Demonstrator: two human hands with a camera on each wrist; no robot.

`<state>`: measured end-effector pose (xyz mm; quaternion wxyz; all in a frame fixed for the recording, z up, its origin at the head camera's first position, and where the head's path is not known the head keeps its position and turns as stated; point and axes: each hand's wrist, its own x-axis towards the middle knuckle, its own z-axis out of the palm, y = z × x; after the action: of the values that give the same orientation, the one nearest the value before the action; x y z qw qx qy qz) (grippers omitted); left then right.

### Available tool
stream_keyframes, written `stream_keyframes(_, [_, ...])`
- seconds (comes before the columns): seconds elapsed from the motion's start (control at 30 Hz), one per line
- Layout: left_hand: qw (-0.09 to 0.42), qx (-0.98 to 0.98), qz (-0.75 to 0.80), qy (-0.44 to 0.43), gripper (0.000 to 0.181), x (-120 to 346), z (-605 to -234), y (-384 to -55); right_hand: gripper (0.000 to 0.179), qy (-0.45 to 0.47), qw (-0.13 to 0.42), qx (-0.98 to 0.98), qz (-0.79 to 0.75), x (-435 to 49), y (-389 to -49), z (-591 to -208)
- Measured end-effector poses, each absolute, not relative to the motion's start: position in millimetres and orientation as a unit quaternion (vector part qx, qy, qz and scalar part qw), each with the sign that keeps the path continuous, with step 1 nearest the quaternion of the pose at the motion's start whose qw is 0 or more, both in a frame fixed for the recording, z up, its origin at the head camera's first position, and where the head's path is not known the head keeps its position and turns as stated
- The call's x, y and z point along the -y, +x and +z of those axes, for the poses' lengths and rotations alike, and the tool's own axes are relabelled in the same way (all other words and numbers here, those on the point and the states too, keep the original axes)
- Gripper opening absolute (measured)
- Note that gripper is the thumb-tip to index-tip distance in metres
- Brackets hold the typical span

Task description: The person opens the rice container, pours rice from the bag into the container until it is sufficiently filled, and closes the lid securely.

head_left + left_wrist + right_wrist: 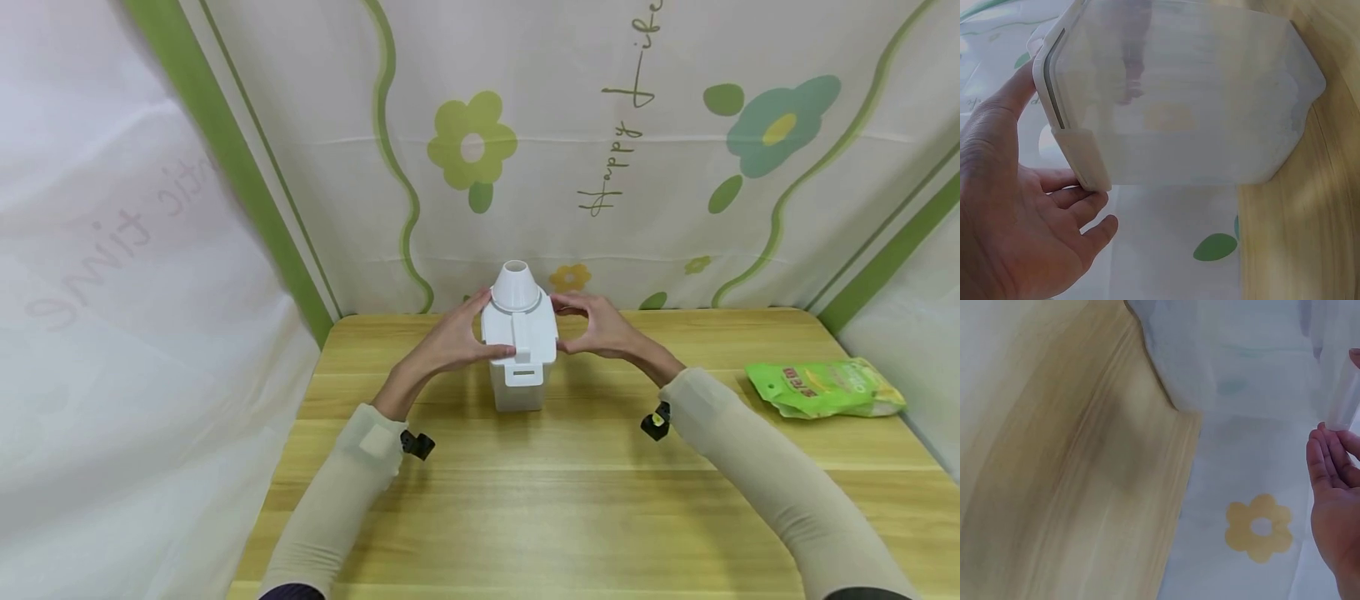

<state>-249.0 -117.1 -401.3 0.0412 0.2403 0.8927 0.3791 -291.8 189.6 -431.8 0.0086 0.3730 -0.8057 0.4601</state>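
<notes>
A tall translucent storage container (pixel 519 398) with a white lid (pixel 498 329) stands upright near the table's far edge. On the back of the lid sits a white cone-shaped cap (pixel 516 289), and a slotted latch (pixel 524 375) hangs at its front. My left hand (pixel 453 340) grips the lid's left side, thumb on top near the middle and fingers at the back corner. From the right, my right hand (pixel 609 330) holds the lid's edge between thumb and fingertips. The left wrist view shows the container's clear wall (pixel 1179 94), with fingers curled at the lid's rim.
A green packet (pixel 825 388) lies at the right of the wooden table (pixel 525 517). Behind the table hangs a white curtain (pixel 555 167) with flowers and lettering. White fabric also hangs along the left and right sides.
</notes>
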Motion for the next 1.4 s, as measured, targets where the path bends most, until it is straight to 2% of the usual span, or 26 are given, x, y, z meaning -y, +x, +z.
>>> stream_keyframes(0.73, [0.045, -0.900, 0.359, 0.243, 0.120, 114, -389, -246, 0.076, 0.420, 0.049, 0.849, 0.317, -200, -298, -410])
stream_keyframes(1.4, [0.054, -0.898, 0.365, 0.241, 0.119, 116, -390, -247, 0.079, 0.422, 0.001, 0.872, 0.247, -201, -298, -380])
